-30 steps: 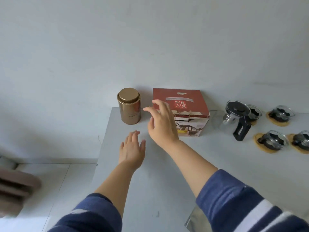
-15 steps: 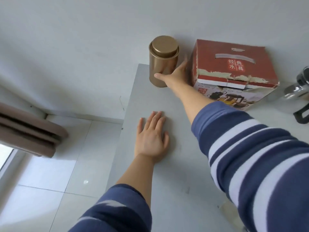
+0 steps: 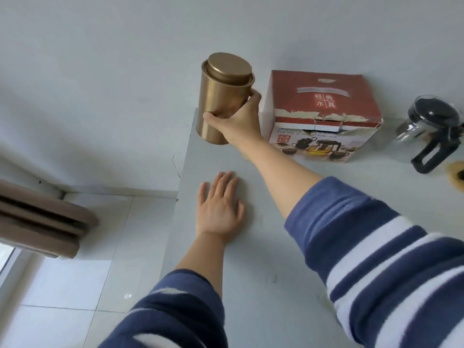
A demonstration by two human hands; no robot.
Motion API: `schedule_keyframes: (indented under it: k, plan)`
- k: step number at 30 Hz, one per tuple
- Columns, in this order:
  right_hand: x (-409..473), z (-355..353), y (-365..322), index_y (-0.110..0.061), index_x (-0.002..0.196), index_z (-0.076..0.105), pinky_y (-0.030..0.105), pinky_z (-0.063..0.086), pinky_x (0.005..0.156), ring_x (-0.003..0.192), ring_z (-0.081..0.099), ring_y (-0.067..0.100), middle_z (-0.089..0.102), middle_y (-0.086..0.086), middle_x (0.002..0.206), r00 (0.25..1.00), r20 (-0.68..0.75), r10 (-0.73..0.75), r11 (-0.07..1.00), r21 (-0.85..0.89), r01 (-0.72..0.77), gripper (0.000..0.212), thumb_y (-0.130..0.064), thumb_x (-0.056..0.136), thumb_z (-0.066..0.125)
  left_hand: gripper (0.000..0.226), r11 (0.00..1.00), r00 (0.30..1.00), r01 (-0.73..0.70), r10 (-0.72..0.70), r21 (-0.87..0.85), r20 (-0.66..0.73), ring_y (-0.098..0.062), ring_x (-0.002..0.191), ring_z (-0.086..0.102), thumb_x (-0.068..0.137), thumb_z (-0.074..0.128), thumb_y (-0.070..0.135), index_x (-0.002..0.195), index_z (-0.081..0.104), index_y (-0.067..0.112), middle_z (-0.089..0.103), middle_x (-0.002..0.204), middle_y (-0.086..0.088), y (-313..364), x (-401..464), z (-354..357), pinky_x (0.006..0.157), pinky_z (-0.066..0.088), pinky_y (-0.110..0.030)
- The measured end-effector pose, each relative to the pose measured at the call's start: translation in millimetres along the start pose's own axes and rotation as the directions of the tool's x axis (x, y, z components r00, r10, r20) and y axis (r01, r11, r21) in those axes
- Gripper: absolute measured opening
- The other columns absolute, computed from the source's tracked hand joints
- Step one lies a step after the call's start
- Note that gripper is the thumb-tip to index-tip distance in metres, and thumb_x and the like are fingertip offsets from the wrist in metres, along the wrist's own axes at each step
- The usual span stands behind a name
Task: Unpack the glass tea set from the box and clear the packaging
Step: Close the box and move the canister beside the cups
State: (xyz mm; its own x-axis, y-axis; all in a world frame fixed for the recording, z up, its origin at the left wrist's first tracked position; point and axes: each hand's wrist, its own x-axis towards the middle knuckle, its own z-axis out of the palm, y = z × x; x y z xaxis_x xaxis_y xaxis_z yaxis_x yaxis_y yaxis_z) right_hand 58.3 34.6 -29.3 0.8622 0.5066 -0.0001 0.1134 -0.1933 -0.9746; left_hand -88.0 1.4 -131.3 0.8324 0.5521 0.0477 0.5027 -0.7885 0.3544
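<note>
A gold tin canister (image 3: pixel 221 96) with a round lid stands at the table's far left corner, tilted slightly. My right hand (image 3: pixel 239 121) is wrapped around its lower half. To its right, touching the wall, sits the red tea set box (image 3: pixel 324 114) with a torn top flap and a picture of a teapot on its front. My left hand (image 3: pixel 218 207) lies flat on the grey table (image 3: pixel 263 285), fingers spread, holding nothing. At the right edge is a glass teapot (image 3: pixel 426 129) with a black lid and handle.
A wooden coaster (image 3: pixel 457 177) shows at the far right edge. The table's left edge drops to a white tiled floor (image 3: pixel 75 285). A brown padded object (image 3: pixel 42 219) sits low on the left. The white wall runs right behind the canister and box.
My right hand has closed around the gold canister and begun tipping it up off the table. My left hand has stayed flat on the table. The view has moved closer.
</note>
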Motion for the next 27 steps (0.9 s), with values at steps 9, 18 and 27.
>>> schedule_keyframes:
  k: [9, 18, 27]
  plan:
    - [-47.1, -132.9, -81.1, -0.011, 0.131, 0.029, 0.020, 0.047, 0.080, 0.106, 0.056, 0.011, 0.052, 0.001, 0.125, 0.996, -0.045, -0.073, 0.993, 0.084, 0.077, 0.085, -0.021, 0.068, 0.084, 0.053, 0.981, 0.977, -0.119, 0.088, 0.154, 0.196, -0.012, 0.150, -0.002, 0.101, 0.023, 0.030, 0.152, 0.017, 0.017, 0.013, 0.161, 0.006, 67.9, -6.7, -9.9, 0.120, -0.003, -0.045]
    - [-87.4, -340.1, -41.6, -0.017, 0.134, 0.027, 0.021, 0.039, 0.082, 0.106, 0.051, 0.008, 0.049, -0.008, 0.122, 0.962, -0.275, -0.001, 0.999, -0.047, -0.012, 0.083, -0.025, 0.072, 0.081, 0.055, 0.945, 0.916, -0.311, 0.268, 0.104, 0.300, -0.014, 0.150, -0.005, 0.102, 0.023, 0.033, 0.153, 0.013, 0.017, 0.009, 0.162, 0.003, 238.3, -10.9, 27.9, 0.120, -0.002, -0.046]
    - [-87.2, -548.1, 20.1, -0.017, 0.135, 0.026, 0.026, 0.037, 0.087, 0.108, 0.048, 0.011, 0.047, -0.004, 0.128, 0.914, -0.401, 0.057, 0.985, -0.126, -0.117, 0.087, -0.025, 0.070, 0.082, 0.057, 0.979, 0.925, -0.204, 0.185, 0.021, 0.332, -0.014, 0.150, -0.004, 0.101, 0.025, 0.033, 0.153, 0.010, 0.015, 0.005, 0.163, 0.002, 404.4, -18.4, 92.3, 0.121, 0.001, -0.045]
